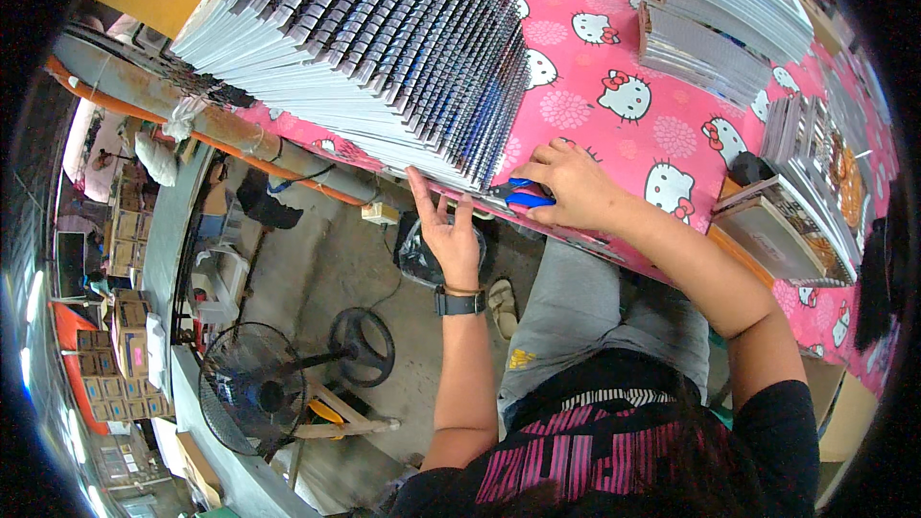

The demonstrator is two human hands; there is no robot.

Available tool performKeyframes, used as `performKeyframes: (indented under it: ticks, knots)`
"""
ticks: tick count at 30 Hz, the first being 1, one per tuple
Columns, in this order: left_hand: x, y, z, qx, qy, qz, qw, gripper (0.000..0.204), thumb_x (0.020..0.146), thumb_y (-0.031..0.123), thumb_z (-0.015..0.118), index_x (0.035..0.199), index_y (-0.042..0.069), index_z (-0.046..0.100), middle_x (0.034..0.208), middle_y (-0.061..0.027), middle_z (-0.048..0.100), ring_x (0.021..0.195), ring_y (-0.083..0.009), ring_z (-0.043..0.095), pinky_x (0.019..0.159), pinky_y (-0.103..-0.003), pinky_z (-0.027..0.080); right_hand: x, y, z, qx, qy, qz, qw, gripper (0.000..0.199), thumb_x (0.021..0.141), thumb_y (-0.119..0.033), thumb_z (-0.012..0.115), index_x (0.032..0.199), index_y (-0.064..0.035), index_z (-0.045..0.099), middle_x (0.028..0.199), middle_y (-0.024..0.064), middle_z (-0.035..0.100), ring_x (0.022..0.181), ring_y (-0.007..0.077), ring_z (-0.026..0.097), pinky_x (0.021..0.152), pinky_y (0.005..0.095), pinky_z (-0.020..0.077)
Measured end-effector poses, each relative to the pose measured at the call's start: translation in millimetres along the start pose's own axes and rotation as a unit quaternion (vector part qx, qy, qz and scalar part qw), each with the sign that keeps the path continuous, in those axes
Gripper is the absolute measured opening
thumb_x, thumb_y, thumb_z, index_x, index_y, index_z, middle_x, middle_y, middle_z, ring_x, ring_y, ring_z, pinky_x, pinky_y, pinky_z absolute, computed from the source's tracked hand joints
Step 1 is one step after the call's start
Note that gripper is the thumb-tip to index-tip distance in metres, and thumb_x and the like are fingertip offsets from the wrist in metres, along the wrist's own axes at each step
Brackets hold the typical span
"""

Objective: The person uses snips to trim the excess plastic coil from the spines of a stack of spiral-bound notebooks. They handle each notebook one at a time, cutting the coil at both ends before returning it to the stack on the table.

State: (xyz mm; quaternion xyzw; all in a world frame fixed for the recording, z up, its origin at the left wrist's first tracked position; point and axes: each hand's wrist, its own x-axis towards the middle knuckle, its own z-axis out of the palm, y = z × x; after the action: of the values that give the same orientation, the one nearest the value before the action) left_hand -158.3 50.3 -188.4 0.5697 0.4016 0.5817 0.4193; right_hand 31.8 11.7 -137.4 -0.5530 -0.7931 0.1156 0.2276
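Note:
A long row of spiral-bound notebooks with dark wire coils leans in an overlapping fan on the pink table. My right hand is wrapped round blue-handled pliers, whose dark tip points left at the near end of the row, close to the last coils. Below the row's near edge is my left hand, palm up with its fingers stretched apart. Its fingertips reach the lower page edges of the nearest notebooks, and nothing shows in the palm. A dark watch is on that wrist.
The table has a pink cartoon-patterned cover. Stacked books stand at the far right, with more upright books nearer. Below the left edge are a bin with a black bag and a black standing fan.

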Motion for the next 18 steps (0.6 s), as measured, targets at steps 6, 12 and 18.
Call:
performKeyframes:
  ticks: [6, 12, 18]
  knots:
    - [0.4, -3.3, 0.0, 0.003, 0.001, 0.008, 1.0, 0.076, 0.076, -0.005, 0.054, 0.142, 0.01, 0.017, 0.146, -0.0126, 0.018, 0.13, -0.0263, 0.026, 0.101, -0.04, 0.03, 33.6, 26.7, -12.2, 0.3, -0.264, 0.151, 0.904, 0.04, 0.075, -0.037, 0.063, 0.099, -0.0057, 0.06, 0.078, 0.0138, 0.062, 0.068, 0.0277, 0.06, 0.061, 0.0401, 0.049]
    - [1.8, -1.0, -0.5, -0.016, -0.011, 0.004, 1.0, 0.077, 0.076, -0.006, 0.054, 0.142, 0.009, 0.018, 0.146, -0.0131, 0.018, 0.13, -0.0266, 0.025, 0.103, -0.041, 0.029, 59.3, 51.9, -15.8, 0.505, -0.482, 0.232, 0.677, 0.043, 0.086, -0.038, 0.049, 0.098, 0.0023, 0.057, 0.081, 0.0189, 0.064, 0.065, 0.0265, 0.065, 0.056, 0.0351, 0.053]
    - [-0.5, -2.4, -4.7, 0.0, -0.003, 0.002, 1.0, 0.077, 0.076, -0.007, 0.054, 0.142, 0.009, 0.018, 0.146, -0.0136, 0.017, 0.13, -0.0269, 0.025, 0.102, -0.041, 0.029, 26.8, 4.8, -20.3, 0.024, -0.149, 0.032, 0.988, 0.036, 0.07, -0.033, 0.065, 0.096, -0.0077, 0.062, 0.078, 0.0146, 0.06, 0.072, 0.0304, 0.06, 0.065, 0.0406, 0.0482]
